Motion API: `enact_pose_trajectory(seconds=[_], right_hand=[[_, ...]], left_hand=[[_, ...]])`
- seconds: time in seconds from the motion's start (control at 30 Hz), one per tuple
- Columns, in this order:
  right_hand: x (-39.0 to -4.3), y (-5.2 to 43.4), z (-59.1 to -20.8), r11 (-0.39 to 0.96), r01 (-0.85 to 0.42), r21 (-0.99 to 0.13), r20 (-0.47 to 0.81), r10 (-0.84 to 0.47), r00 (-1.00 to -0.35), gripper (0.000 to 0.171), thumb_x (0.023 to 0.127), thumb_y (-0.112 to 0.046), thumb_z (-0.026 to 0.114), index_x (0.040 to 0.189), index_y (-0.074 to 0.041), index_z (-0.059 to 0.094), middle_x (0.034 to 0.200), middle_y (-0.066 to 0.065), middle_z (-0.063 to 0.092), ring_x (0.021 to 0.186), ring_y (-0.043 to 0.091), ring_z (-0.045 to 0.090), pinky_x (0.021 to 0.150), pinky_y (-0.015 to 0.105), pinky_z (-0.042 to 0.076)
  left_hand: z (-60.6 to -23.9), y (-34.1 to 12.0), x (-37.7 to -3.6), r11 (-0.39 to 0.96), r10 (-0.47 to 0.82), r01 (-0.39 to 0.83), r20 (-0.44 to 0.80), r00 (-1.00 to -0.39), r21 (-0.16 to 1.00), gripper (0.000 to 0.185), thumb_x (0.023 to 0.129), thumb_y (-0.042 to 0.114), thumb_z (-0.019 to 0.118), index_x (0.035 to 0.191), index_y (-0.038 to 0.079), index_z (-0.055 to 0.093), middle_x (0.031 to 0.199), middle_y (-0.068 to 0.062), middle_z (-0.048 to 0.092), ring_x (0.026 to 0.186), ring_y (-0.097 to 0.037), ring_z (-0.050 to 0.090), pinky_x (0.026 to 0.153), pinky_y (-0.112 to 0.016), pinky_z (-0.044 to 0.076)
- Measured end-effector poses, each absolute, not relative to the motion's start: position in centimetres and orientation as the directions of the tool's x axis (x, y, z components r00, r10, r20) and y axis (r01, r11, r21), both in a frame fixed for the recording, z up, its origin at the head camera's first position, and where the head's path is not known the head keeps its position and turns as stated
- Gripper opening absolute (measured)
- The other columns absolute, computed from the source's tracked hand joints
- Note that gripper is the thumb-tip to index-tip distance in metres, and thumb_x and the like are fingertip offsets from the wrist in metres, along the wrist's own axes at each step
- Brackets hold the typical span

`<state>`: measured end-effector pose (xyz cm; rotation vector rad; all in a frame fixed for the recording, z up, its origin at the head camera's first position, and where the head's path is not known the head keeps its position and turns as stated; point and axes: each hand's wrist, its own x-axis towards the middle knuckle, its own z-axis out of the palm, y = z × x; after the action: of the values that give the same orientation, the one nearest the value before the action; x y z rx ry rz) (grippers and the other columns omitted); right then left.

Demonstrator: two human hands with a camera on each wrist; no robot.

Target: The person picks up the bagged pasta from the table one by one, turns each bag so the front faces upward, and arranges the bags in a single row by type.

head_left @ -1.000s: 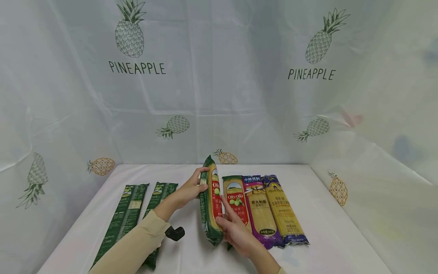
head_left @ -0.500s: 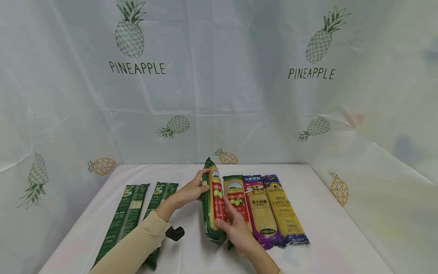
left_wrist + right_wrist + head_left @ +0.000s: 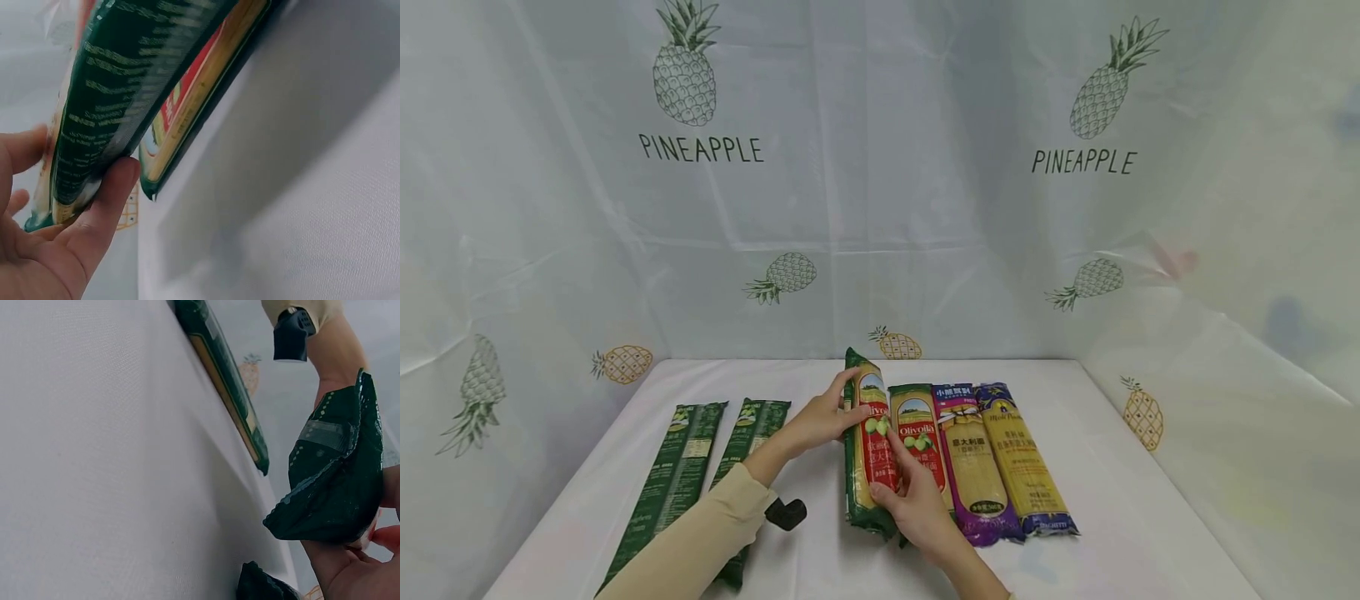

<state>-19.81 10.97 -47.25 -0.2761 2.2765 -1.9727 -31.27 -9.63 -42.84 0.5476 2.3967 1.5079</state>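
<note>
Pineapple-printed sheeting (image 3: 925,217) hangs behind and around a white surface (image 3: 827,567). Near the middle, a green-edged Olivoilà pasta pack (image 3: 878,454) is held up off the surface — tilted, its red label facing up and its shadow falling below. The left hand (image 3: 820,421) grips its upper end, thumb on the front and fingers round the far edge; the right hand (image 3: 921,512) holds the lower right side, thumb on the label and index finger stretched along the edge. Just to the right lies a second Olivoilà pack (image 3: 931,467), then a purple pack (image 3: 973,458) and a yellow-and-blue pack (image 3: 1022,467), side by side. Over on the left lie two green packs (image 3: 666,487), the inner one partly hidden by the beige left sleeve (image 3: 700,533).
</note>
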Motion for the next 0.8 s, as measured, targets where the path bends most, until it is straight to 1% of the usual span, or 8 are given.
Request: enact_pose_trajectory(seconds=[0.17, 0.33, 0.43, 0.5, 0.57, 0.67, 0.77, 0.8], right_hand=[[-19.7, 10.8, -47.1, 0.242, -0.101, -0.965, 0.056, -0.185, -0.981, 0.085, 0.099, -0.015, 0.078, 0.169, -0.028, 0.033, 0.162, 0.020, 0.046, 0.114, 0.025, 0.062, 0.085, 0.028, 0.057], [-19.6, 10.6, -47.0, 0.286, -0.113, -0.951, 0.064, -0.175, -0.982, 0.081, 0.099, -0.020, 0.079, 0.168, -0.027, 0.037, 0.159, 0.019, 0.050, 0.110, 0.024, 0.062, 0.080, 0.026, 0.057], [-19.6, 10.5, -46.9, 0.314, -0.114, -0.943, 0.059, -0.181, -0.982, 0.078, 0.100, -0.026, 0.078, 0.167, -0.027, 0.038, 0.148, 0.017, 0.059, 0.102, 0.022, 0.061, 0.075, 0.027, 0.055], [-19.6, 10.6, -46.8, 0.323, -0.106, -0.941, 0.044, -0.193, -0.980, 0.076, 0.101, -0.031, 0.076, 0.167, -0.027, 0.038, 0.137, 0.015, 0.063, 0.096, 0.021, 0.059, 0.072, 0.028, 0.053], [-19.6, 10.6, -46.7, 0.315, -0.085, -0.945, 0.019, -0.208, -0.978, 0.075, 0.103, -0.035, 0.073, 0.168, -0.028, 0.035, 0.127, 0.013, 0.063, 0.093, 0.021, 0.058, 0.071, 0.031, 0.052], [-19.5, 10.7, -46.4, 0.283, -0.035, -0.959, -0.033, -0.232, -0.972, 0.075, 0.106, -0.040, 0.067, 0.170, -0.030, 0.029, 0.119, 0.011, 0.059, 0.095, 0.023, 0.056, 0.074, 0.035, 0.051], [-19.6, 10.8, -46.2, 0.244, 0.036, -0.969, -0.098, -0.244, -0.965, 0.076, 0.108, -0.043, 0.061, 0.172, -0.032, 0.021, 0.123, 0.011, 0.057, 0.101, 0.024, 0.056, 0.076, 0.038, 0.050], [-19.6, 10.9, -46.2, 0.222, 0.069, -0.973, -0.125, -0.249, -0.961, 0.076, 0.109, -0.043, 0.060, 0.172, -0.033, 0.019, 0.127, 0.012, 0.056, 0.103, 0.025, 0.056, 0.078, 0.039, 0.050]], left_hand=[[-43.0, -9.6, -31.2, 0.410, 0.424, 0.197, 0.005, -0.906, 0.890, 0.075, 0.105, 0.037, 0.069, 0.168, 0.034, 0.029, 0.149, -0.021, 0.058, 0.118, -0.030, 0.069, 0.091, -0.047, 0.059], [-43.2, -9.5, -31.2, 0.411, 0.384, 0.163, -0.008, -0.923, 0.897, 0.069, 0.105, 0.029, 0.070, 0.166, 0.033, 0.036, 0.155, -0.019, 0.053, 0.128, -0.034, 0.063, 0.101, -0.056, 0.053], [-43.4, -9.5, -31.3, 0.402, 0.349, 0.130, -0.020, -0.937, 0.906, 0.069, 0.104, 0.023, 0.071, 0.164, 0.034, 0.039, 0.158, -0.016, 0.051, 0.132, -0.034, 0.059, 0.107, -0.059, 0.048], [-43.4, -9.5, -31.4, 0.394, 0.334, 0.120, -0.020, -0.942, 0.911, 0.069, 0.103, 0.020, 0.071, 0.164, 0.032, 0.041, 0.158, -0.016, 0.050, 0.132, -0.034, 0.059, 0.108, -0.060, 0.048], [-43.5, -9.4, -31.5, 0.381, 0.322, 0.108, -0.022, -0.947, 0.918, 0.068, 0.102, 0.017, 0.071, 0.163, 0.031, 0.042, 0.158, -0.016, 0.050, 0.131, -0.034, 0.060, 0.107, -0.059, 0.049], [-43.5, -9.5, -31.7, 0.360, 0.303, 0.094, -0.021, -0.953, 0.928, 0.068, 0.101, 0.016, 0.071, 0.162, 0.030, 0.044, 0.156, -0.017, 0.051, 0.126, -0.033, 0.061, 0.102, -0.054, 0.052], [-43.5, -9.7, -31.8, 0.327, 0.297, 0.081, -0.021, -0.954, 0.941, 0.069, 0.100, 0.013, 0.072, 0.162, 0.029, 0.043, 0.154, -0.017, 0.051, 0.124, -0.032, 0.062, 0.099, -0.051, 0.054], [-43.5, -9.8, -31.9, 0.316, 0.302, 0.080, -0.021, -0.953, 0.945, 0.070, 0.100, 0.012, 0.071, 0.162, 0.027, 0.043, 0.154, -0.018, 0.051, 0.123, -0.032, 0.062, 0.097, -0.050, 0.055]])
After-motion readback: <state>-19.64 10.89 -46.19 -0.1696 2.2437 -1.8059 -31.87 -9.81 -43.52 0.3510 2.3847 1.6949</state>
